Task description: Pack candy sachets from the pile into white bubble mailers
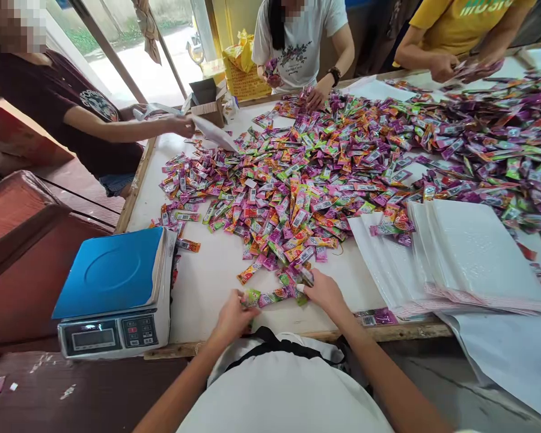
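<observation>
A big heap of small candy sachets [324, 174], purple, orange and green, covers the white table [207, 276]. At the near edge my left hand [232, 316] is closed on a green sachet [251, 296]. My right hand [324, 291] pinches a few sachets [282, 294] at the near tip of the heap. Both hands sit close together, just above the table edge.
A digital scale with a blue pan [112, 273] stands at the left. White padded mailers [469, 258] are stacked at the right. Three other people work along the far and left sides, one holding a white bag [214, 133]. A cardboard box [207, 99] stands beyond.
</observation>
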`<act>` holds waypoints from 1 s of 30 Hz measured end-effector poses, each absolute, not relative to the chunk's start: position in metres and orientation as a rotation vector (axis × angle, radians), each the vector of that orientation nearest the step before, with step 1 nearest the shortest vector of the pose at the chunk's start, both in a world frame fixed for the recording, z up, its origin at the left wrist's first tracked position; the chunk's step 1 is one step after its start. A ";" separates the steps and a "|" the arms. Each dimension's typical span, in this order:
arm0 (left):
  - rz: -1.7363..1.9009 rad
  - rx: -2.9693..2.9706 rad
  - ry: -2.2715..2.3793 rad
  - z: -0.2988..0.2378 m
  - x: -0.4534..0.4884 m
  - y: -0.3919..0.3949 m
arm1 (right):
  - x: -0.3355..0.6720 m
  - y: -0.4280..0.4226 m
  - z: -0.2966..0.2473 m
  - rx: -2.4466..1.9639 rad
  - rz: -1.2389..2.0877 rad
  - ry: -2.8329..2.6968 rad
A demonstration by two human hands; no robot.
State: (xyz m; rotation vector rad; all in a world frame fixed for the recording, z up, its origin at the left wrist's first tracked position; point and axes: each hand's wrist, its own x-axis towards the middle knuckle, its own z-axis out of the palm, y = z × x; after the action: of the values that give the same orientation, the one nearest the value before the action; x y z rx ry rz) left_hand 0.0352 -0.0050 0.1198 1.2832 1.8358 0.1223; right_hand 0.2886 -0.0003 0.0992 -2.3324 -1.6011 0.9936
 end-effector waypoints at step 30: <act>0.293 1.460 1.832 0.111 0.007 0.065 | 0.331 0.012 0.086 -1.845 0.649 -2.010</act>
State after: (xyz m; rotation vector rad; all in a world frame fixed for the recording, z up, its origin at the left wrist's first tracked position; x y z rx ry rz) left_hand 0.0073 0.0648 0.1108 1.4597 1.8324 0.2933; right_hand 0.3306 0.0119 0.0860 -1.8450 -2.0104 0.6495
